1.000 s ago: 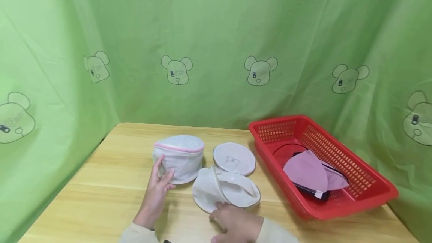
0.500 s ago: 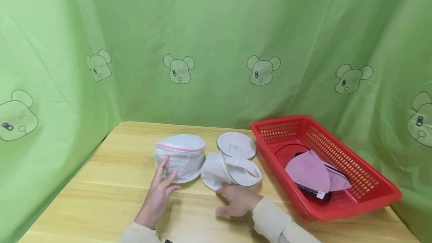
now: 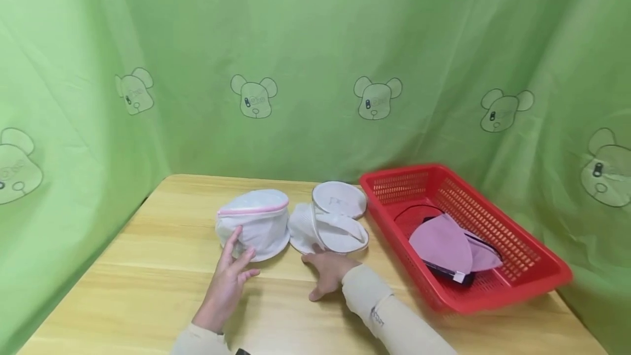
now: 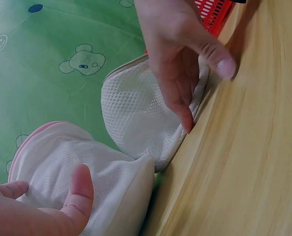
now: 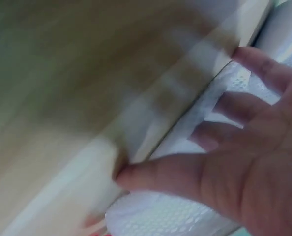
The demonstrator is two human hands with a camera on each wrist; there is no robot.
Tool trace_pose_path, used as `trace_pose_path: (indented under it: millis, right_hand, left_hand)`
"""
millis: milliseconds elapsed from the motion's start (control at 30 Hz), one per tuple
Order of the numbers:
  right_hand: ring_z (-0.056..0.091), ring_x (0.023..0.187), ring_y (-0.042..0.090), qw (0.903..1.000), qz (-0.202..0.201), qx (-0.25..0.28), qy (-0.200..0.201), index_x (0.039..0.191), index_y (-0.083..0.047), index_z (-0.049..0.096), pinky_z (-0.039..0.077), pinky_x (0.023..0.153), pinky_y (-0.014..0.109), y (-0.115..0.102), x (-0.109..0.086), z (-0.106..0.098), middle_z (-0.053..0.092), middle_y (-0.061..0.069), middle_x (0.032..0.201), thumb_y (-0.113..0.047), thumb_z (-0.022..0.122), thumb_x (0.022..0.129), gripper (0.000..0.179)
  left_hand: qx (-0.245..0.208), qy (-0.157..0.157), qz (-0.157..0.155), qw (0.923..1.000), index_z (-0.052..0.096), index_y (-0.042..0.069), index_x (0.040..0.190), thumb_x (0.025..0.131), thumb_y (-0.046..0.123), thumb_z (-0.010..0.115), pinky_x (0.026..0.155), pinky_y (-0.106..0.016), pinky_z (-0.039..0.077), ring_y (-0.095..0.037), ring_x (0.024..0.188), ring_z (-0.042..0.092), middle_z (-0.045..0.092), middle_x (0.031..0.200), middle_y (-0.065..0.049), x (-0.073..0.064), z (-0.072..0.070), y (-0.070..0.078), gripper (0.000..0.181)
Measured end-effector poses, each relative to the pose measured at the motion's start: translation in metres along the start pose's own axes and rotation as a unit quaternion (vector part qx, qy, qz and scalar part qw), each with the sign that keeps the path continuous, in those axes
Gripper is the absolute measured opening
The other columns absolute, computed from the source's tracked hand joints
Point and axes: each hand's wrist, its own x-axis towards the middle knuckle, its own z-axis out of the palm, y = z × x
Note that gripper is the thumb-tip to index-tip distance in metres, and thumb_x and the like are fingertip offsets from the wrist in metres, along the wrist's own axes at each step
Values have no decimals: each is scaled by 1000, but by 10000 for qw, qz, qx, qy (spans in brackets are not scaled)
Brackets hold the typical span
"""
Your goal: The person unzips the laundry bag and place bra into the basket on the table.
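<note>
A white mesh laundry bag (image 3: 258, 232) with a pink-trimmed top stands upright on the table's left-centre. My left hand (image 3: 224, 286) rests at its near left side, fingers spread and relaxed; in the left wrist view the thumb (image 4: 79, 194) lies against the mesh. Right of it a second white mesh bag (image 3: 300, 228), grey-edged with its mouth gaping, lies on its side. My right hand (image 3: 331, 272) presses on its near edge with extended fingers, the thumb held apart and grasping nothing. Behind it is a flat round white piece (image 3: 339, 199) with a small bow-like print.
A red plastic basket (image 3: 512, 301) stands on the right of the wooden table (image 3: 143, 278). Inside it lie pink fabric pieces (image 3: 442, 245), a black item beneath them and a thin dark cord. A green curtain (image 3: 305, 141) hangs behind the table.
My right hand has pushed the gaping mesh bag and the round piece away toward the table's back. The left hand has stayed beside the pink-trimmed bag.
</note>
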Motion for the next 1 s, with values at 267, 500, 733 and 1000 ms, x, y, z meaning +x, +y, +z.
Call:
trace_pose_path:
  millis: [267,500,733,1000]
  right_hand:
    - [32,137,37,9994,115,-290,-159,141,-17,48,33,109,50,-1,-1,0,29,18,154,-33,88,65,87]
    - [37,134,36,9984,150,-524,-153,136,-18,51,38,104,48,-5,5,-4,33,18,152,-31,90,63,84]
    - [43,129,34,9968,360,-686,-205,134,-21,52,41,102,51,-11,9,-7,34,16,152,-37,87,67,77]
    - [56,114,26,9932,-34,-1158,88,118,-14,65,45,98,39,-19,14,-13,62,9,124,-44,77,77,52]
  left_hand:
    - [-32,-27,55,10000,3,13,156,100,14,47,92,-39,45,-42,132,28,-16,159,-15,-2,-2,-5,71]
    - [32,124,8,9999,6,15,156,100,16,48,96,-41,43,-40,133,29,-15,159,-12,0,-5,-3,70]
    - [95,217,-42,9997,7,16,156,100,15,47,96,-42,44,-39,132,30,-14,159,-12,2,-5,-3,69]
    - [16,197,-80,9998,8,15,156,100,15,48,96,-45,44,-42,133,30,-10,160,-13,1,-2,-6,69]
